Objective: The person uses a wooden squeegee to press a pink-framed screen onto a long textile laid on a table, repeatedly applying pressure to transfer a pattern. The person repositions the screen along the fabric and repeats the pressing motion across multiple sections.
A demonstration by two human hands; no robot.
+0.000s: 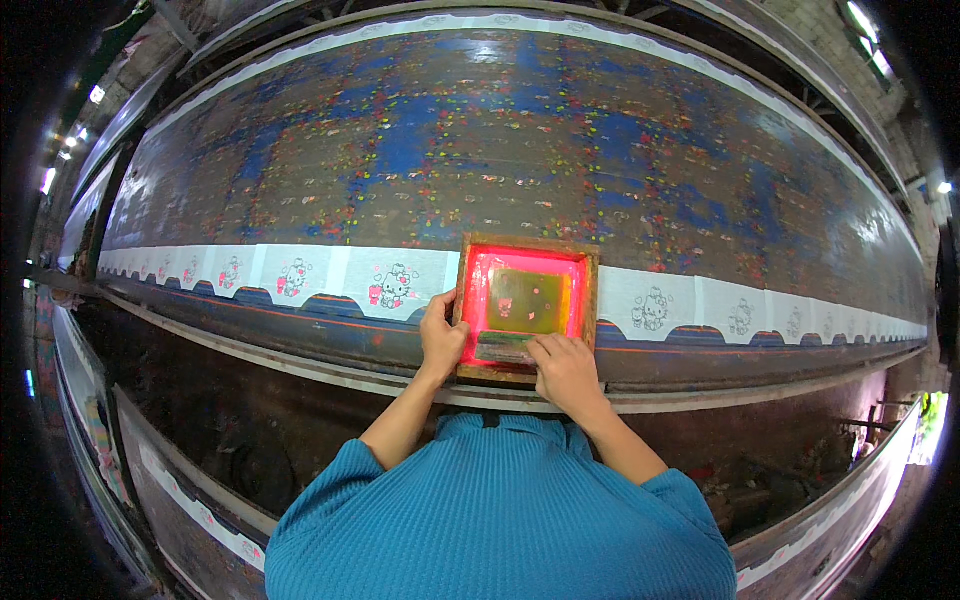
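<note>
A wooden-framed printing screen (pixel 530 285) lies over the white fabric strip near the table's front edge. Its mesh is yellow-green in the middle, with pink ink around the inside. My left hand (pixel 443 337) grips the left side of the frame, thumb on top near the lower corner. Inside the frame, along its near side, lies a flat squeegee (pixel 503 347). My right hand (pixel 563 365) reaches over the near right part and pinches the squeegee's right end. The white fabric strip (pixel 420 280) shows cat drawings, with pink parts on those to the left and plain outlines on the right.
The long dark table (pixel 500 140) is spotted with blue, red and yellow paint. A second white strip (pixel 560 28) runs along its far edge. A pale rail (pixel 690 402) borders the near edge. Behind me stands another table with a printed strip (pixel 200 515).
</note>
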